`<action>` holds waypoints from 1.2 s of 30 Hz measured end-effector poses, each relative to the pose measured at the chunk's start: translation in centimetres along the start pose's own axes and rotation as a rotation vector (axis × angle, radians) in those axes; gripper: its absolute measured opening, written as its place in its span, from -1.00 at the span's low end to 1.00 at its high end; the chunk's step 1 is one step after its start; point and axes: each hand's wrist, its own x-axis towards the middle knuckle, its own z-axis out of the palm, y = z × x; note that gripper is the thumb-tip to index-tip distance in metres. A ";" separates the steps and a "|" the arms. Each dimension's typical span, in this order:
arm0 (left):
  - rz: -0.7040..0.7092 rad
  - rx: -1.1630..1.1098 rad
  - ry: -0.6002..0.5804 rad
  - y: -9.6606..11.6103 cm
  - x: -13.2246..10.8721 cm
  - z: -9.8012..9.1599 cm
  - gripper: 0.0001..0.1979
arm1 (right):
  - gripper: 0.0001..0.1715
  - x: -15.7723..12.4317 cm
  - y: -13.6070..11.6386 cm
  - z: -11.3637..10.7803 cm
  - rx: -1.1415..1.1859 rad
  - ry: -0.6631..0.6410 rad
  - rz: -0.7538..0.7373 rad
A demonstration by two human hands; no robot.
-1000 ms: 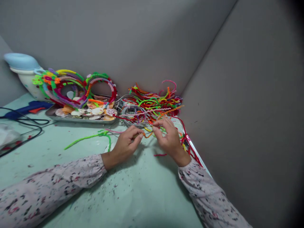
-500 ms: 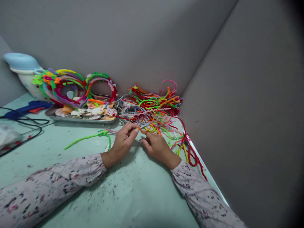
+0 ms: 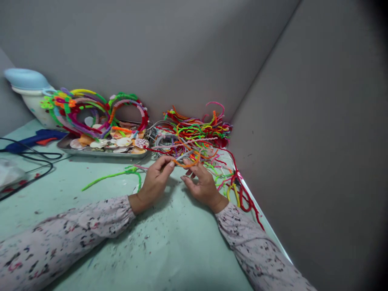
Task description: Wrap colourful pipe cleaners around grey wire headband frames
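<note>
Loop of orange pipe cleaner (image 3: 187, 164) sits btwn both hands, just fwd of the fingertips, long axis running left-right, at the near edge of the pipe-cleaner pile (image 3: 197, 131). Left hand (image 3: 155, 180) pinches its left end, thumb & forefinger closed on it. Right hand (image 3: 202, 184) lies under the loop's right part, fingers loosely spread & touching it; can't tell if it grips. Both approx equally near. Tray (image 3: 91, 152) w/ shells sits to the left, green pipe cleaner (image 3: 110, 176) near the left wrist. Wall (image 3: 303, 141) & counter (image 3: 169, 242) edge are close on the right; room for moving lies toward the person.
</note>
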 end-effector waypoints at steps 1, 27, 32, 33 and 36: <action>0.000 0.001 -0.002 0.0 0.0 0.0 -0.82 | -0.58 0.0 0.0 0.0 -0.019 0.019 -0.019; 0.057 0.077 -0.077 0.9 -0.3 0.0 -0.83 | -0.23 -0.1 -0.9 -0.6 -0.228 0.224 -0.468; 0.049 0.066 -0.081 1.0 -0.2 0.0 -0.83 | -0.31 0.0 -1.2 -0.6 -0.210 0.207 -0.598; 0.050 0.064 -0.080 1.0 -0.2 0.0 -0.83 | -0.30 0.0 -1.2 -0.6 -0.208 0.204 -0.596; 0.056 0.062 -0.073 0.9 -0.1 0.1 -0.84 | -0.25 0.0 -1.2 -0.8 -0.222 0.234 -0.552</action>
